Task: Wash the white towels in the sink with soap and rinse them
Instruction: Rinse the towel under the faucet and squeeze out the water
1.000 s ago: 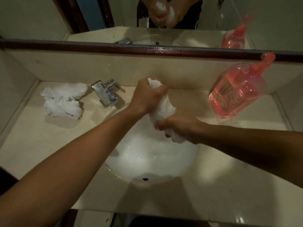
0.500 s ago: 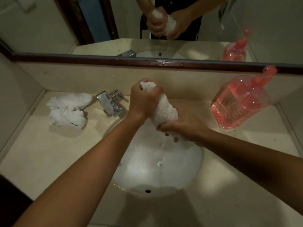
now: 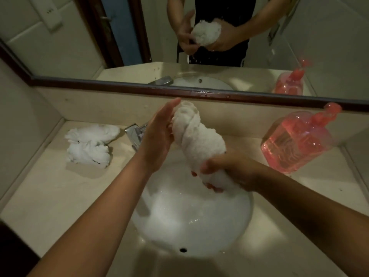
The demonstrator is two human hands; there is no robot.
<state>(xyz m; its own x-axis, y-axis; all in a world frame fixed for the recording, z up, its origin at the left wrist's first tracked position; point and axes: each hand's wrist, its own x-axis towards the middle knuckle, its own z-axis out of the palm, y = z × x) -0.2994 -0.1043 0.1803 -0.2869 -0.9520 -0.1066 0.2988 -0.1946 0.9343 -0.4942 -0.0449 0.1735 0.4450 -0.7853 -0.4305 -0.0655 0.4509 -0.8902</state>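
**A:** What do you have on the head camera?

**B:** I see 1 twisted white terry towel (image 3: 196,142) held above the round white sink basin (image 3: 191,226), slanting from upper left down to lower right. My right hand (image 3: 229,170) has its grip curled around the lower end of that roll, fingertips wrapped under it. My left hand (image 3: 159,138) lies along the upper end with its fingers straight and spread, palm against the cloth, not curled round it.

**A:** And the other towels?

**B:** A crumpled white towel heap (image 3: 90,143) sits on the beige stone tabletop (image 3: 50,206), left of the basin and just beside the chrome tap (image 3: 135,134). I can't tell how many pieces are in the heap.

**A:** Soap?

**B:** A clear plastic pump bottle of pink liquid soap (image 3: 297,140) stands on the tabletop at the right, near the back wall, well apart from both hands. The basin's inside looks wet, with small glints on it, and its dark overflow hole faces me at the near rim.

**A:** Anything behind?

**B:** A dark-framed wall mirror (image 3: 139,37) reflects both hands around the towel.
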